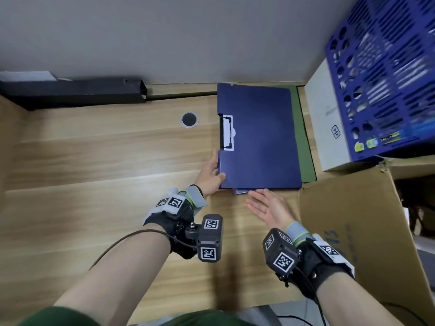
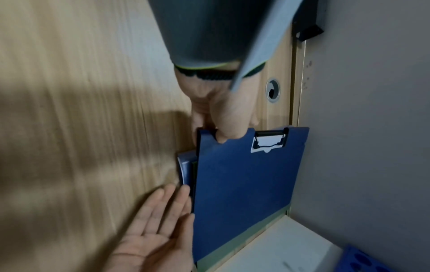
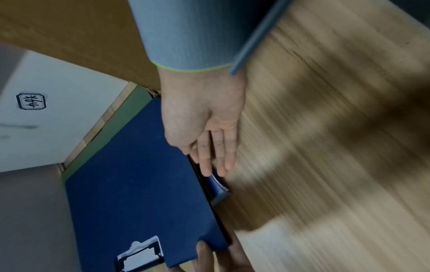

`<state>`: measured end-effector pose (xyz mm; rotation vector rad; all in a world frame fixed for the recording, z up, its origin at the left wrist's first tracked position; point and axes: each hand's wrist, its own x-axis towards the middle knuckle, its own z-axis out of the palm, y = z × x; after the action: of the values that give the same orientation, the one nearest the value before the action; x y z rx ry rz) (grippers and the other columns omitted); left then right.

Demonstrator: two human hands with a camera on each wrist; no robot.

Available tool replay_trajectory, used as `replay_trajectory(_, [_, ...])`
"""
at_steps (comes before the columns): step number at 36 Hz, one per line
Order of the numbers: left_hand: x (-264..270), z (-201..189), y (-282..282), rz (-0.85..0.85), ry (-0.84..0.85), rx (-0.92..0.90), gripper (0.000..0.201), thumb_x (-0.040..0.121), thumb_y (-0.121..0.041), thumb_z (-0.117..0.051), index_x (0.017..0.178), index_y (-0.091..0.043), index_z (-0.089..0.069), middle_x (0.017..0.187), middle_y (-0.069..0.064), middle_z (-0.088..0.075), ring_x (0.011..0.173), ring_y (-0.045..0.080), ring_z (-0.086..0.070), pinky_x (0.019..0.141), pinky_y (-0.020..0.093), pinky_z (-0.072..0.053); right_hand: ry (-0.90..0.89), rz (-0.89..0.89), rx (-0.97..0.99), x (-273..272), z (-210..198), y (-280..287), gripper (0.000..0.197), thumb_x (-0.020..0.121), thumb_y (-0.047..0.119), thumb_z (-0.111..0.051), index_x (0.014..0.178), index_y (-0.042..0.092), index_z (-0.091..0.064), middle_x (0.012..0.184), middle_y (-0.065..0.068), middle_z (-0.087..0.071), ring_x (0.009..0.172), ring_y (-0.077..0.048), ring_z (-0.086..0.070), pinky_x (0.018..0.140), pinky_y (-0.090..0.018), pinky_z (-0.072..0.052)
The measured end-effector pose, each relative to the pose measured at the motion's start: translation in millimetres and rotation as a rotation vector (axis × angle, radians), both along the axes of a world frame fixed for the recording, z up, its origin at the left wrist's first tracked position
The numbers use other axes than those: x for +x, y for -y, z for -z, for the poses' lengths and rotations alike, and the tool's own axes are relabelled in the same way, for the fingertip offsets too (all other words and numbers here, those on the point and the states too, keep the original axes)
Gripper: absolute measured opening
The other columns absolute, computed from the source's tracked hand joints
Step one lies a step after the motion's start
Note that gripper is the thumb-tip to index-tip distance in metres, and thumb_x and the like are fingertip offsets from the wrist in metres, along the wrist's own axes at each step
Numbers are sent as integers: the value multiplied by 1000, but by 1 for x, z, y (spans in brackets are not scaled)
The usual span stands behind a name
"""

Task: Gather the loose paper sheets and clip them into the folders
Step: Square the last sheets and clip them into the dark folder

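1. Folder (image 1: 259,137), blue and closed, lies on a stack at the tabletop's (image 1: 94,161) far right, long axis running left to right, clip (image 1: 227,132) at its left end.
2. Left hand (image 1: 209,175) pinches the near-left corner, thumb on the cover.
3. Right hand (image 1: 268,207) hovers beside the near long edge, fingers (image 3: 216,154) straight, holding nothing.
4. Judgement: left hand is nearer; no loose sheets are visible.

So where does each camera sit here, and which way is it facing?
Head: above, looking down at the desk; both forearms, left hand, right hand.
Left wrist: looks along the left hand gripping the blue folder.
Right wrist: looks along the open right hand beside the folder's edge.
All three share the folder and its clip.
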<state>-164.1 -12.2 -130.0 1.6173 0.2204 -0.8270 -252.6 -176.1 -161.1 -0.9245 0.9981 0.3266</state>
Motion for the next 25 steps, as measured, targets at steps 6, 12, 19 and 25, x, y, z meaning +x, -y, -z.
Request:
replay_trajectory(6, [8,13,11,6,52,36,66,92,4,-47,147,-28,-28,125,-8,-52,122,13,-49,106,46,-42,-5,-31,0,3,-1,8,17,100,18,-46,107,5,-54,105,-14,-68,91,-31,-67,83,-39,-54])
replay_trajectory(12, [10,22,18,-29,-31,-1,74,91,-1,-54,147,-40,-22,103,-1,-62,112,27,-59,96,52,-49,21,-59,-21,2,-3,13,18,102,19,-42,109,9,-55,109,-12,-66,94,-28,-66,86,-38,-53])
replay_trajectory(19, [10,21,29,-27,-115,-7,68,93,4,-46,149,-29,-23,79,1,-47,74,17,-49,77,40,-51,4,-66,-2,0,-4,7,15,101,18,-43,105,12,-56,107,-11,-67,90,-27,-66,84,-38,-54])
replay_trajectory(25, [8,15,15,16,-124,16,44,95,-1,-42,135,-16,-48,84,0,-50,74,14,-51,64,19,-45,-13,-80,8,-6,-7,1,15,102,19,-42,107,12,-54,105,-11,-67,89,-29,-66,80,-37,-53])
